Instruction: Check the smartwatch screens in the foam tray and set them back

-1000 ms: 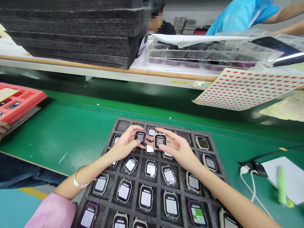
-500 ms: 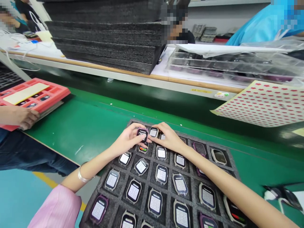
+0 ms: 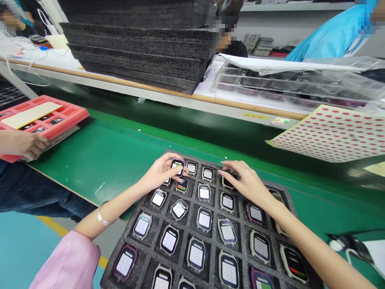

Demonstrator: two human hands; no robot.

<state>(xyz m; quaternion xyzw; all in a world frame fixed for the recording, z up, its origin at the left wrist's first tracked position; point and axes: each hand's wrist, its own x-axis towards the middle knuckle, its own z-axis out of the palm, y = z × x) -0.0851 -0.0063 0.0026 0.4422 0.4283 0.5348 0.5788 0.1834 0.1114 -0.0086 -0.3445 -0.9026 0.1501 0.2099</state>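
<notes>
My left hand (image 3: 162,170) is closed round a purple-framed smartwatch (image 3: 177,166), its lit screen facing up, over the far left part of a dark foam tray (image 3: 188,200). My right hand (image 3: 245,180) is open, thumb and forefinger apart. It hovers above a smartwatch (image 3: 229,182) in the tray's far row and partly covers it. Most compartments hold a watch with a light or purple frame and a lit white screen. One watch (image 3: 294,263) at the right and another (image 3: 181,184) near my left hand show red and green on dark screens.
A stack of black foam sheets (image 3: 135,56) stands on the shelf ahead, beside clear plastic trays (image 3: 285,82). A sheet of red stickers (image 3: 333,134) hangs from the shelf edge. At the left, a co-worker's hand (image 3: 30,144) holds a red tray (image 3: 69,112). Cables (image 3: 351,247) lie at the right.
My right hand has moved right, away from the held watch, to the far row. The watch in my left hand shifted slightly left, and its screen now shows some green.
</notes>
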